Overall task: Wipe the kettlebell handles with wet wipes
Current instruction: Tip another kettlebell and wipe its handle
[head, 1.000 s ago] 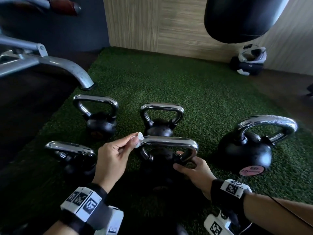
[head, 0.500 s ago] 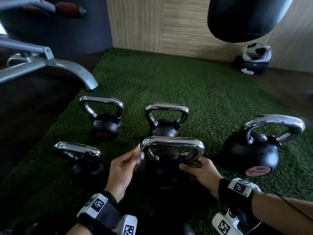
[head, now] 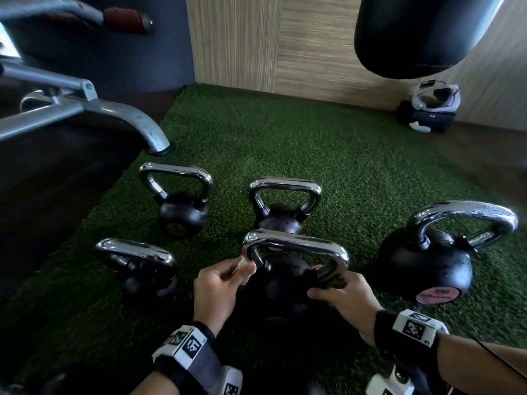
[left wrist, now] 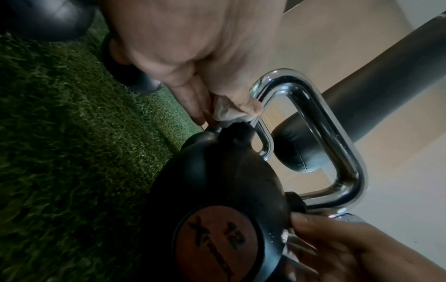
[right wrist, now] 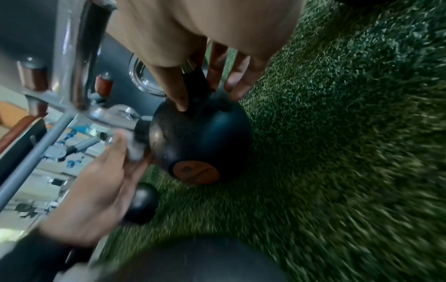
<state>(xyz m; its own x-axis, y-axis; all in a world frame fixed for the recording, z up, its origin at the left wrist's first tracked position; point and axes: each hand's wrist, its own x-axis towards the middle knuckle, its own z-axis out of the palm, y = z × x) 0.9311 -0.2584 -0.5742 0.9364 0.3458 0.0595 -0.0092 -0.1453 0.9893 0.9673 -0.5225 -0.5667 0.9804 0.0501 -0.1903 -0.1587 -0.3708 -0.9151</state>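
A black kettlebell (head: 281,283) with a chrome handle (head: 296,243) stands on the green turf right in front of me. My left hand (head: 228,276) pinches a small white wet wipe (head: 245,266) against the left leg of that handle, down by the body. In the left wrist view the wipe (left wrist: 225,112) sits between thumb and fingers at the handle's base (left wrist: 255,122). My right hand (head: 336,292) grips the right leg of the handle where it meets the body (right wrist: 198,84).
Several other chrome-handled kettlebells stand around: back left (head: 182,212), behind (head: 281,218), near left (head: 148,269), and a larger one at right (head: 427,260). A grey machine leg (head: 137,124) lies at left. A black punching bag (head: 422,32) hangs at upper right.
My left hand has slid the wipe from the top left corner of the handle down its left leg toward the body. The right hand keeps its hold.
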